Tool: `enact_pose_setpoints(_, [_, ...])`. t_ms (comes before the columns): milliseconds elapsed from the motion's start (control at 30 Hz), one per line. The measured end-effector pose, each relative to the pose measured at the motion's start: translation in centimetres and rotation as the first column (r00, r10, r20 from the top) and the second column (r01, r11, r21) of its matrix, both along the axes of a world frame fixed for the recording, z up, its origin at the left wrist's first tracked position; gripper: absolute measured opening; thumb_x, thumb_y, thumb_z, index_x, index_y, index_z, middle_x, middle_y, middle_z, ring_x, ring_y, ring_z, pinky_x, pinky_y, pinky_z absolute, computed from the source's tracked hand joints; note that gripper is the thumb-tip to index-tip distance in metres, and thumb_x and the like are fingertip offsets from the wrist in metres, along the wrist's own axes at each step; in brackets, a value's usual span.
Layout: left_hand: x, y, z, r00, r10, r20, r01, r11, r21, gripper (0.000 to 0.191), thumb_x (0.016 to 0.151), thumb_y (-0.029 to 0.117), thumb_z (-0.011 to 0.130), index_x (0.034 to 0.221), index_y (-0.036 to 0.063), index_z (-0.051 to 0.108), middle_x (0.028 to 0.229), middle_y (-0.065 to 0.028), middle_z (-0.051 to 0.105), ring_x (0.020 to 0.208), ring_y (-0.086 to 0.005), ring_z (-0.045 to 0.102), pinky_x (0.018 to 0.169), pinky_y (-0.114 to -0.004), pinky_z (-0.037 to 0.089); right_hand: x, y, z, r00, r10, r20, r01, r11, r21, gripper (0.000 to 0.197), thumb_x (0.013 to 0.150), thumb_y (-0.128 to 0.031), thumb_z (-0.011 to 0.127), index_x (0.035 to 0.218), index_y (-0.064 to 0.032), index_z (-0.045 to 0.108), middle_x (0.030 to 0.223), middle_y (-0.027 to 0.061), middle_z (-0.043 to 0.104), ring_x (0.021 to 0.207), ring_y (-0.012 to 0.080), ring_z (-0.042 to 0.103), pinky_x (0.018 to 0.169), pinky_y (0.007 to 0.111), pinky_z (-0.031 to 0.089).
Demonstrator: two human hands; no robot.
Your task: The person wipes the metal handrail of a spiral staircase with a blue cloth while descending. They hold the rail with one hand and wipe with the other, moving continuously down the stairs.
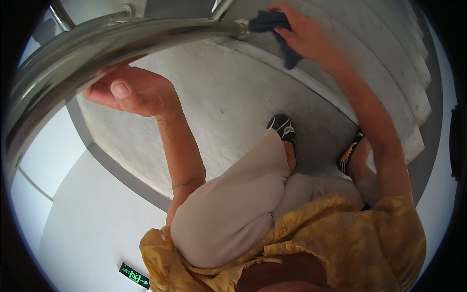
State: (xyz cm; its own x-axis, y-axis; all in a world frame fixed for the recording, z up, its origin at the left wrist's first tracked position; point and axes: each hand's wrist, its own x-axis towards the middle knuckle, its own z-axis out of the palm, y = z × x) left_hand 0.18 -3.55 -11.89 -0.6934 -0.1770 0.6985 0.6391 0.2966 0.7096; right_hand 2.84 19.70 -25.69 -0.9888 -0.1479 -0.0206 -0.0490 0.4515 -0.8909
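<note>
A polished metal handrail [146, 33] curves across the upper left. My left hand [135, 89] is at its lower side, palm turned up and thumb showing; its fingertips lie against or behind the tube, and I cannot tell how firmly they hold it. Up at the top, my right hand [301, 33] grips a dark blue-grey cloth [286, 45], part of which hangs down below the fingers. The cloth's left end is beside the round metal end fitting [241, 29] of the rail, and whether they touch is unclear.
Concrete steps [386, 54] run down the right side, with a raised edge [292, 71] beside the landing floor [219, 109]. My feet in dark patterned shoes [282, 127] are on the landing. A white wall [91, 204] with a grey skirting band and a lit green exit sign [134, 275] stands lower left.
</note>
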Motion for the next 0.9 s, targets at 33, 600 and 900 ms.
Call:
enact_pose_setpoints(33, [-0.7,0.7,0.7,0.991,-0.101,-0.094,0.101,0.995,-0.005,0.054,0.089,0.038,0.057,0.128,0.0026,0.046,0.118,-0.0149,0.060,0.104,-0.0285,0.061,0.093,-0.044,0.049,-0.7,-2.3,-0.9,0.988,-0.102,-0.115,0.098,0.994,-0.041,0.050,0.082,0.002,0.055,0.130,-0.0080,0.044,0.109,0.0239,0.060,0.102,0.0430,0.059,0.086,0.049,0.048])
enact_pose_setpoints(600, [-2.5,2.6,0.5,0.980,0.025,0.200,-0.040,0.996,0.075,0.036,0.079,0.035,0.053,0.088,0.0004,0.055,0.067,-0.0116,0.055,0.057,-0.0251,0.056,0.057,-0.037,0.050,-2.2,-8.4,-2.1,0.900,-0.237,0.365,0.397,0.789,-0.468,0.039,0.083,-0.008,0.059,0.122,-0.0042,0.053,0.106,0.0179,0.063,0.095,0.0335,0.062,0.086,0.042,0.048])
enact_pose_setpoints(900, [-2.3,3.8,-0.2,0.986,-0.024,0.164,-0.005,0.985,0.175,0.042,0.081,0.039,0.059,0.093,-0.0006,0.055,0.070,-0.0132,0.057,0.058,-0.0250,0.057,0.058,-0.038,0.051,-0.4,-4.2,-6.2,0.971,-0.091,0.219,0.131,0.976,-0.174,0.043,0.081,-0.006,0.057,0.124,-0.0077,0.053,0.117,0.0184,0.056,0.109,0.0404,0.055,0.094,0.045,0.046])
